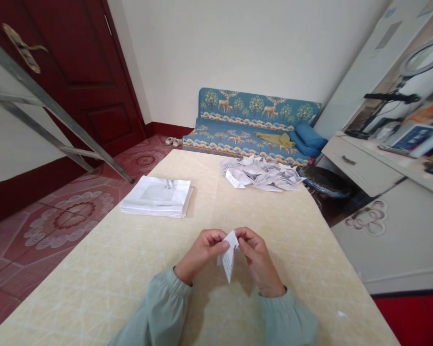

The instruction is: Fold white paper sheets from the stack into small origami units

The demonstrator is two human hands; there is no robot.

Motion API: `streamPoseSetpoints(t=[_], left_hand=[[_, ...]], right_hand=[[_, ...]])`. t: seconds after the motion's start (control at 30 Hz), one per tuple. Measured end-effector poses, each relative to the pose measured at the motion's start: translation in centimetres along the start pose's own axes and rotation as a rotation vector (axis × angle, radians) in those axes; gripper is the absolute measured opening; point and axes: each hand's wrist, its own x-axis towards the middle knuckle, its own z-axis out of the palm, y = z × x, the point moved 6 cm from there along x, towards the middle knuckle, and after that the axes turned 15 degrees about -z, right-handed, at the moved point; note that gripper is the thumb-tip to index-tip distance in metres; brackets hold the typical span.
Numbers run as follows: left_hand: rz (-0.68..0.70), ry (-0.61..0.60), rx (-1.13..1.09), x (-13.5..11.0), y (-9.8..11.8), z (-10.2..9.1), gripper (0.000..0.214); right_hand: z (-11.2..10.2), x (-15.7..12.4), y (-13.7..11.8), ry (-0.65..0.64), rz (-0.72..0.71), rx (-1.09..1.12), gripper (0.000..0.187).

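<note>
My left hand and my right hand meet above the table's near middle. Both pinch a small folded piece of white paper, held upright between the fingertips with its point hanging down. A flat stack of white paper sheets lies to the left, further back. A loose heap of folded white paper pieces sits at the table's far end. Pale green sleeves cover both my forearms.
The cream patterned table runs away from me. Beyond it stands a blue patterned sofa. A metal ladder leans at the left before a dark red door. A round stool and a white desk stand at the right.
</note>
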Motion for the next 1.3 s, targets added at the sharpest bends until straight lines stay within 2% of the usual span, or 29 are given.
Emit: streamPoseSetpoints(t=[0.27,0.4,0.47,0.57,0.67,0.77,0.93,1.07,1.3], left_hand=[[-0.057,-0.065,-0.033,-0.9,-0.5,0.3,0.022],[-0.111,-0.097,-0.132,-1.1,-1.0,0.8,0.024],[-0.088,-0.104,-0.154,-1.2,-0.8,1.1,0.025],[0.041,-0.114,-0.119,-1.2,0.4,1.6,0.034],[0.210,-0.039,-0.018,-1.5,1.8,1.6,0.045],[0.295,0.047,0.078,-1.8,2.5,1.4,0.030],[0.239,0.125,0.122,-2.1,2.2,0.8,0.012],[0.181,0.159,0.108,-2.2,1.8,0.4,0.011],[0.180,0.198,0.142,-2.1,1.7,0.3,0.013]], right_hand=[[1.3,-1.0,-1.2,-0.083,0.032,0.002,0.017],[1.5,-1.3,-1.6,-0.055,0.036,0.011,0.017],[1.1,-1.5,-1.3,-0.015,0.037,-0.005,0.016],[0.5,-1.6,-1.0,0.032,0.018,-0.056,0.016],[0.2,-1.7,-1.1,0.042,-0.001,-0.119,0.017],[0.2,-1.6,-1.4,0.038,-0.008,-0.169,0.018],[0.3,-1.6,-1.3,0.017,-0.010,-0.215,0.018],[0.4,-1.6,-1.3,-0.004,-0.021,-0.205,0.019],[0.2,-1.8,-0.9,0.014,0.067,-0.201,0.025]])
